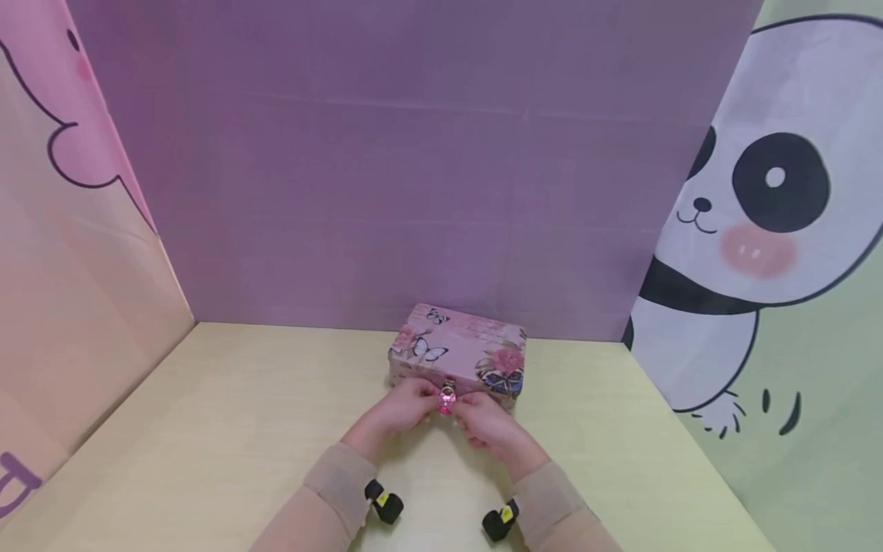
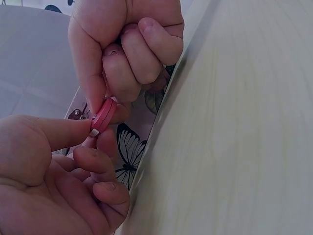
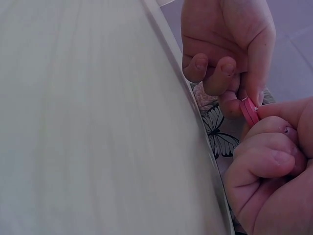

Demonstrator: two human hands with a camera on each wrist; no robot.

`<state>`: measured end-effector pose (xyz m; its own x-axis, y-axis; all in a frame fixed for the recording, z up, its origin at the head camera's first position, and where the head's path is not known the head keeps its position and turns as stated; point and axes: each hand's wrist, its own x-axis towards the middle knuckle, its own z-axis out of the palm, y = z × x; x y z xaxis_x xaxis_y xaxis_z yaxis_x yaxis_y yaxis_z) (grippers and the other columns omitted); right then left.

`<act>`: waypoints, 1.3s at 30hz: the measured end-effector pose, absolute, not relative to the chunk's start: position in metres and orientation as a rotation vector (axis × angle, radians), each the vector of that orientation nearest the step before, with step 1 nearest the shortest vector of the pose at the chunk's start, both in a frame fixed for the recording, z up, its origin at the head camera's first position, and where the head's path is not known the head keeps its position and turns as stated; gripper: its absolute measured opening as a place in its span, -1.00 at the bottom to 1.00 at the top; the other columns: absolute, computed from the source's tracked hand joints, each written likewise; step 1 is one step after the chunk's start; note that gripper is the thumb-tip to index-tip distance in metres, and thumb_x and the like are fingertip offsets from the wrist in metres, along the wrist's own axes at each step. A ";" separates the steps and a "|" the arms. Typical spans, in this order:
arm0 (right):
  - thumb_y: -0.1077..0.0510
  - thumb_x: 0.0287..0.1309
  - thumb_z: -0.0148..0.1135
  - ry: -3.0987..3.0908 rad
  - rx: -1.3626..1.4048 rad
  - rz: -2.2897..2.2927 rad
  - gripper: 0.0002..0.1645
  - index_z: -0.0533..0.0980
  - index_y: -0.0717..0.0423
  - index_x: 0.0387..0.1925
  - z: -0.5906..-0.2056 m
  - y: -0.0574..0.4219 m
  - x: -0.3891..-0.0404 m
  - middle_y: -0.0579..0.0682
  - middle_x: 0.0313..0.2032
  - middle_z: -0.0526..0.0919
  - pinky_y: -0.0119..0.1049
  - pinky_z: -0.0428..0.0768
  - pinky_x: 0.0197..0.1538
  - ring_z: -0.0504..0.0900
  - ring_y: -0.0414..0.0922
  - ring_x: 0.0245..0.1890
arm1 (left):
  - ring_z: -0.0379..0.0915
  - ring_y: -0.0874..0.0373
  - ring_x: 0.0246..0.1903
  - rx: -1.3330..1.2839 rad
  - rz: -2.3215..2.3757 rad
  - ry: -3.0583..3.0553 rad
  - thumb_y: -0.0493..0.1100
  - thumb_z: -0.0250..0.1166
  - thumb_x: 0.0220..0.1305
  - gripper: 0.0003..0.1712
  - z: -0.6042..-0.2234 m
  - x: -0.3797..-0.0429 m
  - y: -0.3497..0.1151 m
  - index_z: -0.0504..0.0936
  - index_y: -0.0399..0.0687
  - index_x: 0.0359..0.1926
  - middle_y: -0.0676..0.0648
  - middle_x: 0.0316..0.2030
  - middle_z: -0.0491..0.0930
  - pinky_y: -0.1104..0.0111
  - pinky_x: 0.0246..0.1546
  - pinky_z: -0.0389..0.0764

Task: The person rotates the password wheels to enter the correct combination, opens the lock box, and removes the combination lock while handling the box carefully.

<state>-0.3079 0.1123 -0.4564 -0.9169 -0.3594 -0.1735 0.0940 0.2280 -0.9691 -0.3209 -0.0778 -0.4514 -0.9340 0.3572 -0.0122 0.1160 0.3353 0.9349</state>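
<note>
Seemingly we're midway: our left hand point(image 1: 407, 405) and right hand point(image 1: 486, 422) both pinch the pink padlock point(image 1: 447, 401) at the clasp point(image 1: 450, 382), on the six o'clock side of the butterfly-print box point(image 1: 457, 354). Its lid point(image 1: 461, 339) is down; the lock's handling looks unfinished, and whether it's fastened we cannot tell.

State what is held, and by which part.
A pink lock: the left grip pinches its left side, the right grip its right side.

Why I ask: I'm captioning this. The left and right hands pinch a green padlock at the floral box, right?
The padlock is pink, not green, as the head view shows. The left hand and right hand do pinch it at the floral box.
</note>
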 end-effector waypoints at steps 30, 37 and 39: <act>0.09 0.54 -0.06 2.174 -0.248 -1.704 -0.65 0.46 0.25 -0.32 -0.460 0.112 -0.309 -0.17 -0.67 0.25 -0.41 0.10 -0.68 0.10 -0.27 -0.75 | 0.21 0.25 -0.65 0.470 1.640 2.381 -0.31 0.15 0.45 -0.83 -0.452 -0.321 -0.077 0.64 -0.27 -0.26 0.04 -0.59 0.40 0.43 -0.61 0.28; 0.09 0.55 -0.07 2.174 -0.250 -1.697 -0.65 0.42 0.18 -0.38 -0.460 0.111 -0.309 -0.17 -0.68 0.25 -0.41 0.09 -0.69 0.11 -0.26 -0.76 | 0.21 0.24 -0.65 0.471 1.648 2.378 -0.31 0.15 0.46 -0.84 -0.452 -0.320 -0.077 0.64 -0.29 -0.25 0.03 -0.59 0.40 0.41 -0.60 0.28; 0.09 0.55 -0.07 2.176 -0.249 -1.698 -0.65 0.43 0.19 -0.37 -0.460 0.111 -0.309 -0.16 -0.67 0.25 -0.41 0.08 -0.69 0.11 -0.26 -0.76 | 0.21 0.25 -0.65 0.475 1.650 2.376 -0.32 0.15 0.46 -0.84 -0.452 -0.320 -0.078 0.64 -0.29 -0.24 0.03 -0.59 0.40 0.41 -0.60 0.28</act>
<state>-0.3090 0.1112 -0.4595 -0.9167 -0.3578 -0.1779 0.0854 0.2594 -0.9620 -0.3201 -0.0775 -0.4521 -0.9261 0.3770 0.0113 0.1422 0.3214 0.9362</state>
